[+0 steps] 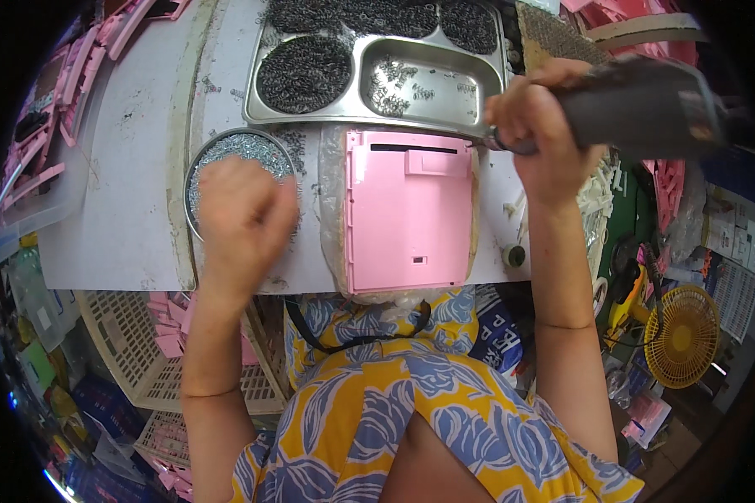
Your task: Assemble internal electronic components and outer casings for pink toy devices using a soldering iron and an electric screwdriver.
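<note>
A pink plastic panel (407, 222) with a dark slot near its far edge lies on a padded sheet at the table's near edge. My right hand (549, 138) grips a dark power screwdriver (637, 107), which lies sideways with its bit end by the panel's far right corner. Whether the bit touches the panel, I cannot tell. My left hand (247, 220) is closed, fingers curled, over the near side of a round metal bowl (186, 189) of small silvery screws. Anything between those fingertips is hidden.
Beyond the panel stands a metal compartment tray (356, 107) with many small dark springs. Pink parts are heaped at the far left (80, 92). Below the table's left edge sits a cream plastic basket (134, 369); a yellow fan (682, 337) is at the right.
</note>
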A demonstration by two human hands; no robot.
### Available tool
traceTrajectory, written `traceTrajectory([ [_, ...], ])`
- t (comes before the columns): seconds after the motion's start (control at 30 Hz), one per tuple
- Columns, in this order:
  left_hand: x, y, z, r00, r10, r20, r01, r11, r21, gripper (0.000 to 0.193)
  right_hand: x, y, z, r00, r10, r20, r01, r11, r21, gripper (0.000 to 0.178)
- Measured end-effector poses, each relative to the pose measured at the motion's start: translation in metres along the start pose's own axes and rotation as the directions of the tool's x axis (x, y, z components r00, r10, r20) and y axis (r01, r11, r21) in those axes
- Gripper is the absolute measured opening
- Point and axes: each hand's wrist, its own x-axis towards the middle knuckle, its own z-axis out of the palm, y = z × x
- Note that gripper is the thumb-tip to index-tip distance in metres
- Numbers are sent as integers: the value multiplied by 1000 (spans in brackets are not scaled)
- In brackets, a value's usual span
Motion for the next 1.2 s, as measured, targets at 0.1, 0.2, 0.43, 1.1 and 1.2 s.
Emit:
traceTrajectory([
  [0.1,12,40,15,988,153,-25,-155,982,-106,15,3,-29,15,994,-44,102,15,962,273,16],
  [0.2,20,62,22,985,169,-25,-170,961,-217,13,-3,-60,39,957,-56,284,-27,960,279,20],
  [0.43,7,58,27,999,54,-6,-52,931,-361,11,-10,-59,67,958,59,282,-126,965,228,24],
  [1.1,-24,-17,-8,970,-229,-86,240,957,160,9,16,24,87,967,-129,218,109,989,101,14],
  [1.2,-20,-20,-3,967,-228,-113,246,953,177,12,15,29,90,966,-151,211,138,988,75,14],
])
